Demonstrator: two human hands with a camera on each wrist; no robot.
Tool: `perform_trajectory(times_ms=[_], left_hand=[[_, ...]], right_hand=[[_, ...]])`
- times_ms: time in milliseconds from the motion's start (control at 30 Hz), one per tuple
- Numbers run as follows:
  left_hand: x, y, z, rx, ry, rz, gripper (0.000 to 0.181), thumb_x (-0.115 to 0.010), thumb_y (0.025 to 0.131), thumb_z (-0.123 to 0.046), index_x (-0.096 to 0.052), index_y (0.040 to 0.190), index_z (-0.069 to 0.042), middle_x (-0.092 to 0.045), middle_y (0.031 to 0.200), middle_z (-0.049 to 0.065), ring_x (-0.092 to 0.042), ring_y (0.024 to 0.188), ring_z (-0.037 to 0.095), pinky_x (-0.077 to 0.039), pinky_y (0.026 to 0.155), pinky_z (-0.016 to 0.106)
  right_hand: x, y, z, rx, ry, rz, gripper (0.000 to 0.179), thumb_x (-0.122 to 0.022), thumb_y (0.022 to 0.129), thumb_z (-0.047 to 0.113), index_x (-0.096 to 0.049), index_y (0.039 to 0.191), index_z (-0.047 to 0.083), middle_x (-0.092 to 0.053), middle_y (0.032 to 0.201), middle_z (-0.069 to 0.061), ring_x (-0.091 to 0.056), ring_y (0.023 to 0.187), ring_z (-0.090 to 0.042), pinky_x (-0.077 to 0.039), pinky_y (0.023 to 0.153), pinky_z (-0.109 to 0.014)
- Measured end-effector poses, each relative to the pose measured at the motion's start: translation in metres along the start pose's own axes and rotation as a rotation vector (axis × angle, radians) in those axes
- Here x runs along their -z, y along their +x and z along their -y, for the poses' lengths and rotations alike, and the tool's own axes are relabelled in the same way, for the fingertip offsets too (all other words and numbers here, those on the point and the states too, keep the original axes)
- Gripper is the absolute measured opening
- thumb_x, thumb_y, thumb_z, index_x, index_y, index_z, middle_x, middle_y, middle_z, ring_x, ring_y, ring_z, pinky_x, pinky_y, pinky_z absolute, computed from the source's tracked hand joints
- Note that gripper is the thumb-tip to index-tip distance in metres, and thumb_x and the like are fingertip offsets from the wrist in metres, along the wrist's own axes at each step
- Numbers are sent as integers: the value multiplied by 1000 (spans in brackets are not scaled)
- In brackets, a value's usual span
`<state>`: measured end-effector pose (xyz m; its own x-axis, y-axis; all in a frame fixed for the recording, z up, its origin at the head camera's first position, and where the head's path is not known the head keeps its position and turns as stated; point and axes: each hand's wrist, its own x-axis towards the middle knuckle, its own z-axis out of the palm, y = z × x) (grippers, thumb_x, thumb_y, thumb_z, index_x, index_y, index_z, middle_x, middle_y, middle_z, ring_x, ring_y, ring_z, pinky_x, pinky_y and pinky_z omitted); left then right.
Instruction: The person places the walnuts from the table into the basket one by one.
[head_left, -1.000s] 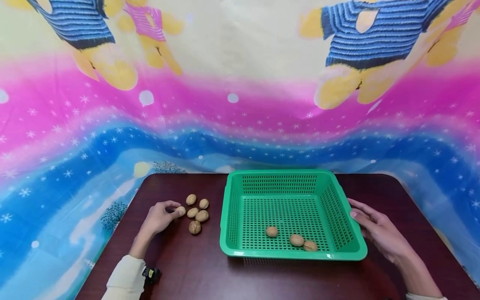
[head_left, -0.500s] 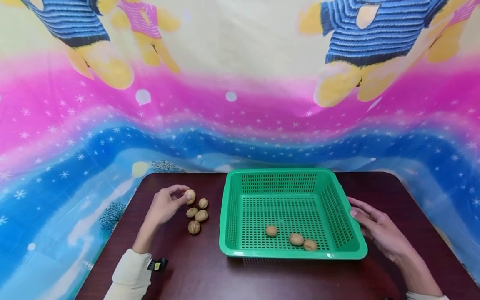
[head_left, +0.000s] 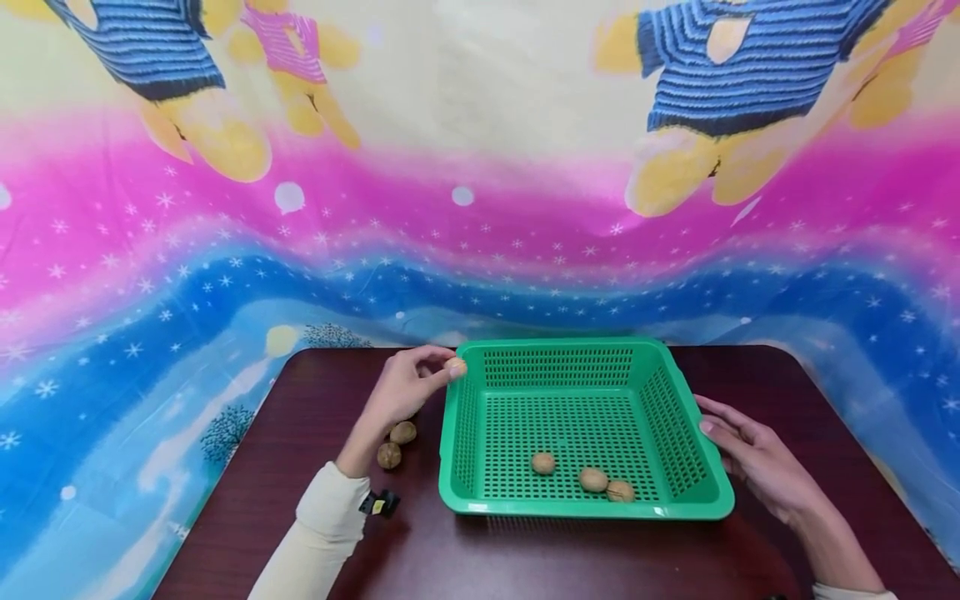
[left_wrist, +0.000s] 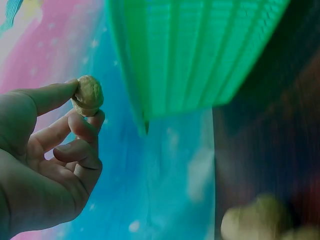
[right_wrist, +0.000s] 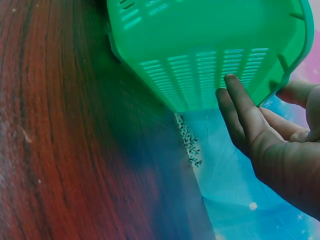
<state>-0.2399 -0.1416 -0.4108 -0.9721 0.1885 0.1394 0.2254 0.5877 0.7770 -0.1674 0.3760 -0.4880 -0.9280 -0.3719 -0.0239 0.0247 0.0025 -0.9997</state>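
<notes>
My left hand pinches a walnut between thumb and fingertips. It is at the far left corner of a green plastic basket, with the walnut over the rim. Inside the basket, three walnuts lie near the front. At the basket's right side is my right hand. Its straight fingers rest against the outer slotted wall, and the thumb touches the rim. On the table, two walnuts show beside my left forearm; that hand and arm hide the area behind them.
The dark wooden table carries everything. A printed cloth hangs behind its far edge. A small black device is strapped at my left wrist. Loose walnuts appear blurred low in the left wrist view.
My left hand took hold of the farthest walnut of the table group, lifted it and carried it right to the basket's rim. My right hand and the basket have stayed put.
</notes>
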Motion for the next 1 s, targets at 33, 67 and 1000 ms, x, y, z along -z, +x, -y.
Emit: perform_trajectory(times_ms=[33,67,1000], left_hand=[[-4,2,-3,-9,-8,14,43,-79,99,-44,-76,133,-18,-76,100,5,-62,73,18,-47,62,34],[-8,4,-5,-14,-14,28,43,-78,99,-44,-76,134,-17,-76,100,6,-61,73,18,-47,62,34],[-94,18,-30,-140,-12,257,27,-73,103,-40,-79,125,-24,-77,117,-3,-66,74,15,-51,67,29]], right_hand=[[0,0,0,0,0,0,60,-39,119,14,-15,173,7,-70,140,18,-78,115,-19,-65,87,-40],[0,0,0,0,2,-1,60,-39,119,14,-15,173,7,-70,140,18,-78,115,-19,-65,87,-40],[-1,-2,1,-5,12,-7,61,-39,119,14,-13,172,3,-70,139,19,-77,116,-17,-65,89,-38]])
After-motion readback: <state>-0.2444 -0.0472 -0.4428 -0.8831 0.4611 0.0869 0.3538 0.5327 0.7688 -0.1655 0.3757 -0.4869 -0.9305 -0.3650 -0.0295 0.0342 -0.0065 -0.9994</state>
